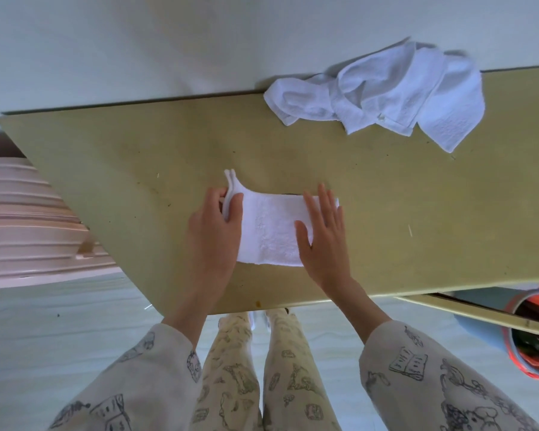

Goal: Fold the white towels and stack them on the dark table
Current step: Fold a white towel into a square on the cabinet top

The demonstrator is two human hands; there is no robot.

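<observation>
Front and centre, a folded white towel lies flat on the counter, close to the near edge, right in front of the person. The left hand has its left end: fingers curled round the doubled layers, thumb laid on top, and the two corners of that end stand up off the surface just above the knuckles. The right hand lies flat on the towel's right end, fingers straight and slightly spread, palm down, pressing the cloth onto the counter. Between the two hands the towel's middle shows as a smooth white band.

Out at the far right corner of the counter sits a crumpled heap of white towels, unfolded, bunched against the far edge and well apart from the one in hand.

The counter top itself is olive-tan with a few small specks. To the left, beside its end, pink ridged plastic shows. At the lower right, under the counter's edge, a blue bin with a red liner stands on the pale floor. Patterned sleeves and trouser legs fill the bottom of the view.
</observation>
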